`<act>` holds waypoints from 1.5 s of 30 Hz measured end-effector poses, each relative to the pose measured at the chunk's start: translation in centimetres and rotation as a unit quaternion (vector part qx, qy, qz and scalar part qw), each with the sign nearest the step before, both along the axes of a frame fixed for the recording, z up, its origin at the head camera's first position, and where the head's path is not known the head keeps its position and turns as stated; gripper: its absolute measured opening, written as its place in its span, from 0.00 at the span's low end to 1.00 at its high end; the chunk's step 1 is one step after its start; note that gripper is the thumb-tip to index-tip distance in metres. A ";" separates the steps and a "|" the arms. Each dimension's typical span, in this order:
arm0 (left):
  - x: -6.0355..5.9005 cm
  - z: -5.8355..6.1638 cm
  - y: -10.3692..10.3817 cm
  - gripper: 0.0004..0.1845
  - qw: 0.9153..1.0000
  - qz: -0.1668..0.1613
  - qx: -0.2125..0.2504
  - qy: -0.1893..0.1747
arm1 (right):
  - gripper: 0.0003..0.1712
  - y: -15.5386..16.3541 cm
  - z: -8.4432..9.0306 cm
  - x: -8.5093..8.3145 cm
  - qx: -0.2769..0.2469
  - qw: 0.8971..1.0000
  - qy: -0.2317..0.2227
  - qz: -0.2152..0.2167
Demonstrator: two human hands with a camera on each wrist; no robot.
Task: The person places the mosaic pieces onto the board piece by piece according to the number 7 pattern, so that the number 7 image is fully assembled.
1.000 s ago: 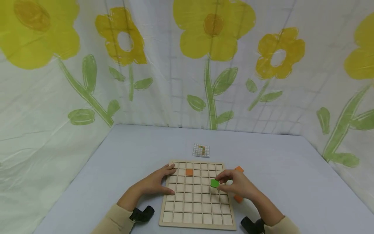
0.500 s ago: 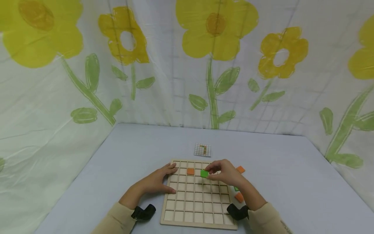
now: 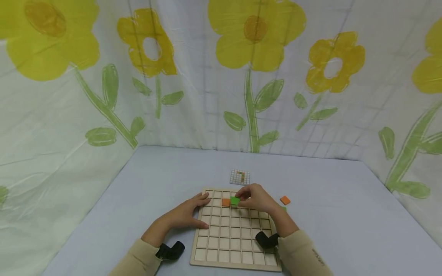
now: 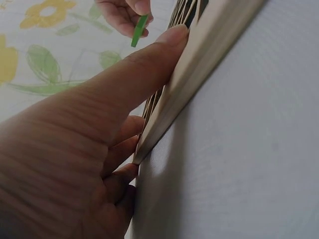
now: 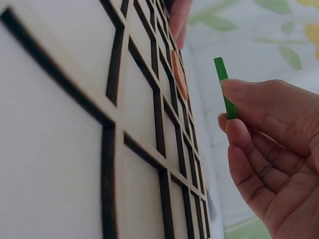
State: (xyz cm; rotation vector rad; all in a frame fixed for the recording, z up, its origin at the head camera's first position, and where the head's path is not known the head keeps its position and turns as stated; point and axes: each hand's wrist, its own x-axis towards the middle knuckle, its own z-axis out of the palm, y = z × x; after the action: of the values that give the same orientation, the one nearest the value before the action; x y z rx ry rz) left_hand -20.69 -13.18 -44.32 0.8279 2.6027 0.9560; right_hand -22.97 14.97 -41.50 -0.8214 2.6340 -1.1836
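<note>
A wooden grid board (image 3: 233, 245) lies flat on the pale table. An orange tile (image 3: 225, 202) sits in a cell of its second row. My right hand (image 3: 254, 197) pinches a green tile (image 3: 235, 200) just above the board, right beside the orange tile; the right wrist view shows the green tile (image 5: 224, 84) edge-on between thumb and fingers, clear of the board (image 5: 60, 124). My left hand (image 3: 188, 214) rests on the board's left edge with straight fingers; in the left wrist view the thumb (image 4: 149, 69) lies along the board's rim (image 4: 199, 69).
A small pattern card (image 3: 239, 176) lies beyond the board. One loose orange tile (image 3: 284, 200) and a green tile (image 3: 284, 209) lie on the table right of the board. Flower-printed sheets wall in the table on three sides.
My right hand has carried the green tile from the board's right middle up and left, to beside the orange tile. The left hand has stayed on the board's edge.
</note>
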 end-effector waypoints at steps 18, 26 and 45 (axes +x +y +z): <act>0.1 0.0 0.1 0.47 1.000 0.000 0.005 -0.002 | 0.13 0.5 -2.3 -0.6 -0.026 0.999 -0.021 -0.016; 0.1 0.0 0.2 0.47 1.000 0.002 0.003 0.000 | 0.14 0.7 -2.4 -0.7 -0.037 0.999 -0.011 0.008; 0.0 -0.1 0.2 0.47 1.000 0.006 -0.001 -0.001 | 0.15 0.7 -2.7 -0.6 -0.041 0.999 -0.033 -0.008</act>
State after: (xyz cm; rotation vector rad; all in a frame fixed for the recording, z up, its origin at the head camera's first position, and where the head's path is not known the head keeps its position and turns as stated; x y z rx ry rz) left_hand -20.70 -12.98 -44.40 0.8116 2.6081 0.9581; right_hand -23.54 15.62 -44.18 -0.7629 2.5582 -1.3085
